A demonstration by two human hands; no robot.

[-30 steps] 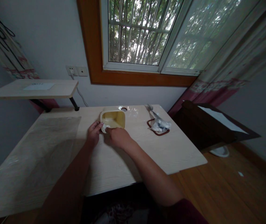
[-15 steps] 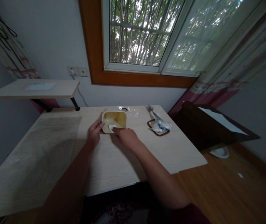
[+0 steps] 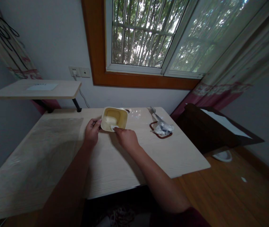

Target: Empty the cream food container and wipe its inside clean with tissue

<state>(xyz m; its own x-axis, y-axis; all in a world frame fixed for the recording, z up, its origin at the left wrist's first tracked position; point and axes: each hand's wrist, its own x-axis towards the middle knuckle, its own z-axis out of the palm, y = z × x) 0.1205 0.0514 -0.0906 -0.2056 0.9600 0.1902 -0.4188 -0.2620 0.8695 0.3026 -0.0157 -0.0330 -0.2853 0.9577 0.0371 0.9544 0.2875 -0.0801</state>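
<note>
A pale yellow square bowl [image 3: 120,117] is tilted toward me over the back part of the table. My left hand [image 3: 92,130] is closed on its left rim, with the thumb along the edge. At the near inner wall of the bowl, my right hand [image 3: 127,138] pinches a small white wad that looks like tissue [image 3: 114,127]. The fingertips of the right hand lie at the bowl's front rim.
On the light wooden table [image 3: 115,170], a crumpled clear plastic bag [image 3: 164,128] lies over a brown-rimmed frame, beside a fork [image 3: 152,109]. A plastic sheet [image 3: 51,142] covers the left part. A raised shelf [image 3: 35,89] stands at the back left; a dark cabinet [image 3: 196,126] is at right.
The bowl has risen a little and tipped further, so more of its inside faces me. My left hand has shifted slightly left and up with it; the right hand still pinches the white wad.
</note>
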